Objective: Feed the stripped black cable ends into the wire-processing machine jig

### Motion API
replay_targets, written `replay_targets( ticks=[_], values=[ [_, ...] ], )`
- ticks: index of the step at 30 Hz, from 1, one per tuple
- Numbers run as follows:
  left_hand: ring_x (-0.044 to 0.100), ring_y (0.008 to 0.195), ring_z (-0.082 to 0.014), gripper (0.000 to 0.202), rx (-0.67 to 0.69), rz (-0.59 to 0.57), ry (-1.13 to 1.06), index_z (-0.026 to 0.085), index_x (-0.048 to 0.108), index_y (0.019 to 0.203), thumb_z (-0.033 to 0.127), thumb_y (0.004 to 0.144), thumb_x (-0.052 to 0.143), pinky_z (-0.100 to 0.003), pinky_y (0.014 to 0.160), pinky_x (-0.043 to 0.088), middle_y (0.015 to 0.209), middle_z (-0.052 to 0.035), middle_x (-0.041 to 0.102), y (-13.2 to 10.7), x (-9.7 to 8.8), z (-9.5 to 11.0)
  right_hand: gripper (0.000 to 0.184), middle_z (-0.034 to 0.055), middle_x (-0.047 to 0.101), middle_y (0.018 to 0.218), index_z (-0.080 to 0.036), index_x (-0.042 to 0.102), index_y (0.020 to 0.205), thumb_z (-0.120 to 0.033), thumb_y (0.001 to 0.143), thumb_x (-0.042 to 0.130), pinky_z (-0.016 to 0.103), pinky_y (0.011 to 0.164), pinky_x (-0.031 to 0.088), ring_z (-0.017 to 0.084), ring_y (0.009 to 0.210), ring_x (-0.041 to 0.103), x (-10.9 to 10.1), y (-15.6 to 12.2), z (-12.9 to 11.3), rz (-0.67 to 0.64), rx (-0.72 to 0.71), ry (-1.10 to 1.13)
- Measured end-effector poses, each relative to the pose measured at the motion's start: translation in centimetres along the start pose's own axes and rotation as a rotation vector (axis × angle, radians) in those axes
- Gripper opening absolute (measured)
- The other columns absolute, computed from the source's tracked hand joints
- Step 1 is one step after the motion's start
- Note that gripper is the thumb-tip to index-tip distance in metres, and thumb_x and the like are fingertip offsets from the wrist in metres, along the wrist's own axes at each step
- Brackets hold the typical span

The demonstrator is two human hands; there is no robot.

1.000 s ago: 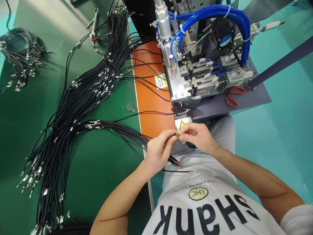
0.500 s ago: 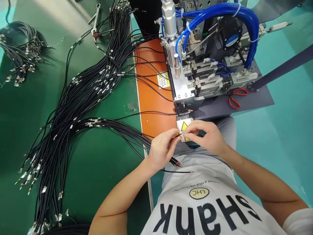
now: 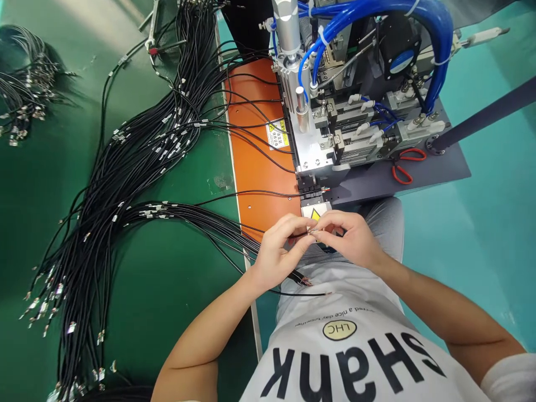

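Note:
Both hands meet in front of the machine's near end. My left hand is closed in a pinch on a black cable close to its stripped end. Against it, my right hand pinches the thin wires at that cable's tip; the fingertips hide most of them. Below my left wrist, a bundle of black cables runs off the table edge, its bare copper-coloured ends over my lap. One single cable lies apart, nearer my shirt. Another cable sits in the machine's feed slot, its coloured wire ends sticking out.
The machine with thick blue air hoses stands ahead, beside an orange plate. Red-handled scissors lie on its grey base. A large heap of black cables covers the green table; a wrench lies behind.
My hands have drawn closer together at the cable tip, the right one moving slightly left. The whole view has shifted a little.

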State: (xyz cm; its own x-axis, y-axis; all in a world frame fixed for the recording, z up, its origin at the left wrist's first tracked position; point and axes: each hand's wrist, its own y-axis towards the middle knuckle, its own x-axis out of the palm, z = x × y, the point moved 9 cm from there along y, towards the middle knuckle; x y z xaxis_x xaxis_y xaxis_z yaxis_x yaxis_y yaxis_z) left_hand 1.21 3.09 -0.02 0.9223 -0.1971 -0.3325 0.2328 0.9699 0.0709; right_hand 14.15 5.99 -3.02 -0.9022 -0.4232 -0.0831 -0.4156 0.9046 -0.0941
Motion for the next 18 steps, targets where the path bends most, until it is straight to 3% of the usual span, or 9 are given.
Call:
replay_targets(
  ticks=[4, 9, 18],
  values=[
    [0.054, 0.075, -0.0131, 0.016, -0.064, 0.054, -0.073, 0.019, 0.071, 0.103, 0.027, 0.089, 0.067, -0.025, 0.063, 0.047, 0.086, -0.0047, 0.059, 0.6, -0.3, -0.3, 0.008, 0.0001, 0.067, 0.076, -0.021, 0.071, 0.078, -0.026, 0.084, 0.072, 0.028, 0.061, 0.043, 0.014, 0.066, 0.055, -0.2, -0.1, 0.1, 0.014, 0.019, 0.000],
    [0.057, 0.076, -0.0137, 0.012, -0.156, 0.096, -0.210, 0.019, 0.073, 0.092, 0.028, 0.085, 0.072, -0.026, 0.064, 0.049, 0.087, -0.0051, 0.060, 0.7, -0.4, -1.1, 0.007, 0.0004, 0.068, 0.078, -0.021, 0.071, 0.078, -0.025, 0.083, 0.073, 0.028, 0.062, 0.044, 0.014, 0.068, 0.057, -0.1, -0.2, 0.4, 0.012, 0.054, 0.025],
    [0.060, 0.064, -0.0102, 0.014, -0.316, -0.007, -0.435, 0.017, 0.074, 0.088, 0.030, 0.082, 0.075, -0.026, 0.061, 0.053, 0.088, -0.0048, 0.064, 1.1, -0.4, -1.9, 0.009, 0.0007, 0.068, 0.076, -0.021, 0.071, 0.077, -0.027, 0.083, 0.072, 0.030, 0.064, 0.045, 0.015, 0.069, 0.058, 0.3, 0.1, -0.1, 0.006, 0.041, 0.009]
  ],
)
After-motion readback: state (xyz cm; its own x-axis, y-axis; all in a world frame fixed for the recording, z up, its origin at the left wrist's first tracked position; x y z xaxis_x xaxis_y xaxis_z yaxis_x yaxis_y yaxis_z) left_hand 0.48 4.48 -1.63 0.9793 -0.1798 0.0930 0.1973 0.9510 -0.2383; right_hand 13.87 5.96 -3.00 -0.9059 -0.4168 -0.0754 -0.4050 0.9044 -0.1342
